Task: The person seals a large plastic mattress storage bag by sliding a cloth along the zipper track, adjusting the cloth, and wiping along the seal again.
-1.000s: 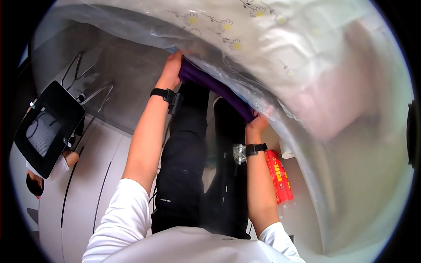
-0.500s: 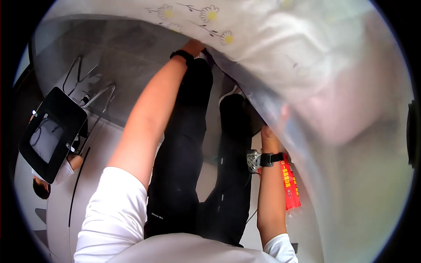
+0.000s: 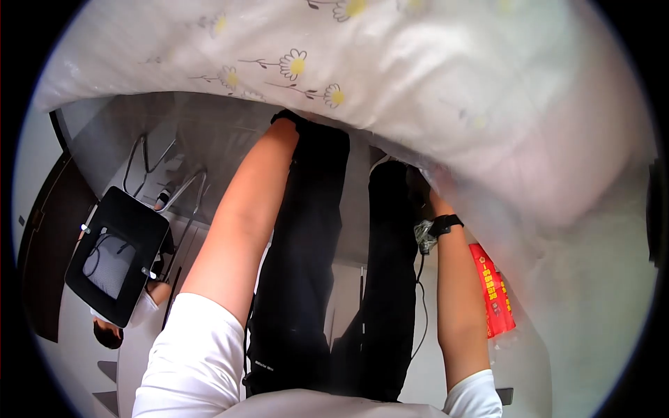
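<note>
A large white daisy-printed sheet [image 3: 390,76], soft and covered or backed by clear plastic, bulges across the top and right of the head view. I cannot tell whether it is a bag or a cover. My left arm reaches up to its lower edge; a black band circles the wrist, and my left hand is hidden beyond it. My right hand [image 3: 437,200] is at the clear plastic edge [image 3: 481,202], mostly behind it. Its fingers are hidden or blurred. A black strap with a small silvery device [image 3: 425,237] and a cable is on the right wrist.
A red packet [image 3: 496,296] with yellow lettering lies beside my right forearm. At the left, a person [image 3: 108,334] sits on a black-backed chair [image 3: 118,254] with metal legs. My black-trousered legs [image 3: 300,265] are below the sheet.
The daisy sheet has come lower and spread to the left, covering my left hand. My right hand has moved slightly up and right. The whole view has shifted.
</note>
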### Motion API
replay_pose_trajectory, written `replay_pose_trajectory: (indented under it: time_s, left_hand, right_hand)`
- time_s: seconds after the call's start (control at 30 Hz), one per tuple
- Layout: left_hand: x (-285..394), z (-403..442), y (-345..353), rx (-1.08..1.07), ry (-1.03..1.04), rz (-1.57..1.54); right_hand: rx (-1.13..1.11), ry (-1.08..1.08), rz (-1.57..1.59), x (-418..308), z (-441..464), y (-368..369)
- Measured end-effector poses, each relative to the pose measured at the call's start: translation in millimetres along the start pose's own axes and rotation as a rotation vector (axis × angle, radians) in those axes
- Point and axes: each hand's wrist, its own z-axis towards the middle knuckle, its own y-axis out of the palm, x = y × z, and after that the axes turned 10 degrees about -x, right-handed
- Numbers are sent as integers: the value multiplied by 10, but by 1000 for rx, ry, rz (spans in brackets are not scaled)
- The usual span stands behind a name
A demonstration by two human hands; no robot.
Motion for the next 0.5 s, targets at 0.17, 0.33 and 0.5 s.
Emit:
replay_pose_trajectory:
  time_s: [0.17, 0.33, 0.5]
  left_hand:
    - [-131, -38, 103, -37, 37, 25]
    - [-307, -218, 182, -66, 134, 59]
    - [-446, -405, 202, -145, 300, 169]
  right_hand:
    - [-41, 138, 148, 86, 154, -79]
    - [15, 355, 386, -134, 15, 171]
    - [60, 567, 636, -746, 61, -8]
